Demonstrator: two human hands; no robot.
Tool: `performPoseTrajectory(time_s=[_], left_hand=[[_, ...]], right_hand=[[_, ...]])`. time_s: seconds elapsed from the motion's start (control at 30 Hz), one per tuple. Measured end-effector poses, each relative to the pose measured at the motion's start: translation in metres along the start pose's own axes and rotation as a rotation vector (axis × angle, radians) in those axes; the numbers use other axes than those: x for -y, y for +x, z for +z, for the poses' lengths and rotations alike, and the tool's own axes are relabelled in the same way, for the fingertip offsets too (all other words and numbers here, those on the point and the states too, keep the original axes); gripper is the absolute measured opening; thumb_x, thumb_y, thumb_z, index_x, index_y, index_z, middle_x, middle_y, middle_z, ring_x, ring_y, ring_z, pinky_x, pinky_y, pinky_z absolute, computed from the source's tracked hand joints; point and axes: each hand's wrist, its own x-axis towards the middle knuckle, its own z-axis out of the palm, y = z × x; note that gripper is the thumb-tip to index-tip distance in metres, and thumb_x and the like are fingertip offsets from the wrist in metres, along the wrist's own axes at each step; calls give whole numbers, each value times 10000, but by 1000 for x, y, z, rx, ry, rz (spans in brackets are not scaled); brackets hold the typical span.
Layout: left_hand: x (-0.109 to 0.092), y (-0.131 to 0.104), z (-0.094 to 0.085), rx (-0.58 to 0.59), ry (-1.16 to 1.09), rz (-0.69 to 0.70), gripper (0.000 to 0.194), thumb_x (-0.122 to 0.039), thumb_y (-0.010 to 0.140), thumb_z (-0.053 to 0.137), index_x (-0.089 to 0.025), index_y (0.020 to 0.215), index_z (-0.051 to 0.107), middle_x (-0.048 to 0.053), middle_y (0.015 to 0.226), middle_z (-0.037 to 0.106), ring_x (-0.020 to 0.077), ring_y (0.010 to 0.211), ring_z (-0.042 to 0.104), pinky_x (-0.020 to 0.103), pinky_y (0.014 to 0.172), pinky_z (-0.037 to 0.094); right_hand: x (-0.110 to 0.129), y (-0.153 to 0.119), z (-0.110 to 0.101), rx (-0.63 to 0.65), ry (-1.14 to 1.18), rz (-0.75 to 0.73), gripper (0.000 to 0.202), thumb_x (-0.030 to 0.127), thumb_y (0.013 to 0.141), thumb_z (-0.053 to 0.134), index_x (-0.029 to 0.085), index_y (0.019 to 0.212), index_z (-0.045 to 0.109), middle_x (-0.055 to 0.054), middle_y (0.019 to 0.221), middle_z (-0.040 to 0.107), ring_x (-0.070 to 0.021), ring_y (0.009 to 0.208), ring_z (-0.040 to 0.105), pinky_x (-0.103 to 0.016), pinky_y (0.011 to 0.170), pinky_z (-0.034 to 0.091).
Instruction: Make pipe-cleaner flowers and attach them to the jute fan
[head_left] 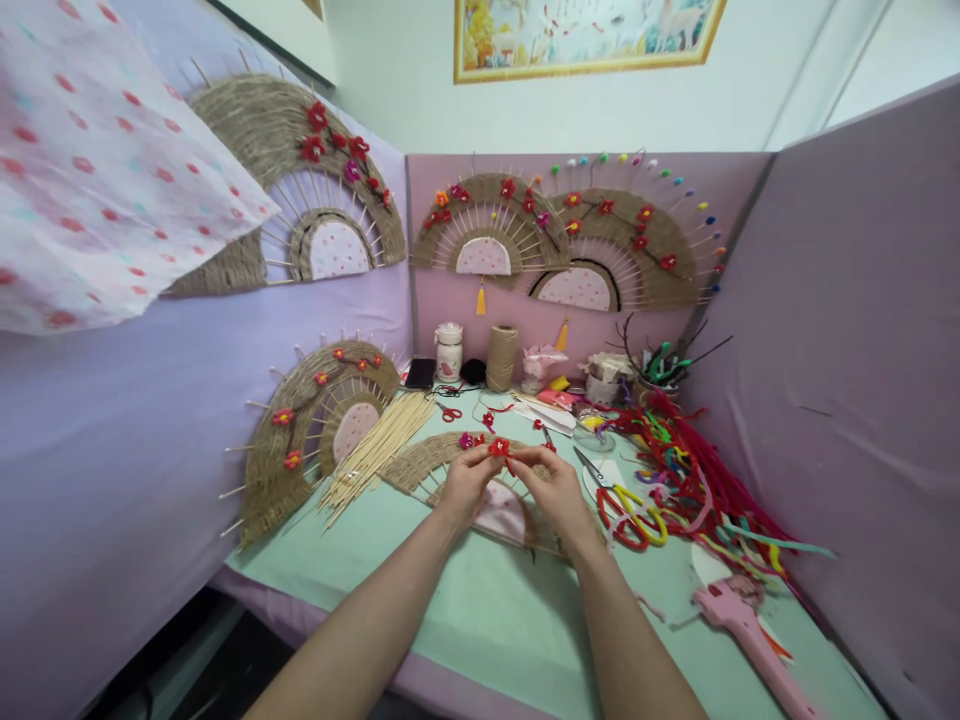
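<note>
Both hands meet over a twine-wrapped fan (420, 462) that lies on the green table. A small red flower (499, 447) is pinched between the fingertips of my left hand (469, 483) and my right hand (553, 485). Below the hands shows the fan's pink dotted half-circle (502, 512). Along the fan's upper edge, left of the flower, sits a purple flower (466, 440). A loose red flower piece (489, 420) rests just behind the fan.
Thin sticks (382, 450) lie left. Red and yellow scissors (634, 515), coloured pipe cleaners (690, 470) and a pink glue gun (750, 630) are at right. Behind stand a twine roll (502, 358) and a jar (449, 352). A finished-looking fan (262, 475) leans on the left wall.
</note>
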Motion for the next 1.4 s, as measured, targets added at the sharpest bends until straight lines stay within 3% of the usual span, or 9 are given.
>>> performPoseTrajectory(time_s=[0.27, 0.53, 0.73, 1.2, 1.4], left_hand=[[8, 3, -4, -44, 170, -8, 310, -354, 600, 748, -107, 786, 723, 76, 780, 679, 157, 746, 586, 278, 715, 462], [3, -2, -1, 25, -33, -208, 355, -303, 570, 780, -94, 847, 704, 123, 901, 688, 197, 803, 643, 365, 832, 482], [1, -4, 0, 62, -62, -253, 354, -251, 547, 799, -89, 845, 697, 124, 914, 686, 183, 810, 638, 349, 843, 475], [6, 0, -3, 0, -35, -230, 317, -318, 587, 772, -120, 824, 698, 66, 773, 674, 120, 672, 604, 288, 729, 473], [9, 1, -2, -28, -7, -158, 312, -330, 550, 787, -108, 753, 704, 52, 699, 645, 109, 626, 552, 255, 650, 449]], right_hand=[[5, -1, 0, -53, -184, -125, 183, 346, 813, 503, 221, 793, 635, -49, 845, 662, -207, 828, 575, -354, 790, 433], [-2, 0, 2, -121, -318, -146, 161, 324, 805, 518, 217, 784, 636, -54, 838, 664, -211, 823, 569, -335, 754, 403], [-2, -1, 2, -158, -364, -165, 161, 315, 807, 513, 221, 776, 640, -52, 809, 654, -214, 828, 556, -335, 747, 385], [1, -2, 4, -103, -406, -194, 148, 260, 812, 497, 221, 806, 640, -59, 839, 635, -220, 863, 549, -350, 786, 385], [-2, -2, 6, -91, -189, -82, 143, 303, 791, 525, 208, 792, 632, -52, 843, 649, -200, 811, 560, -316, 736, 420]])
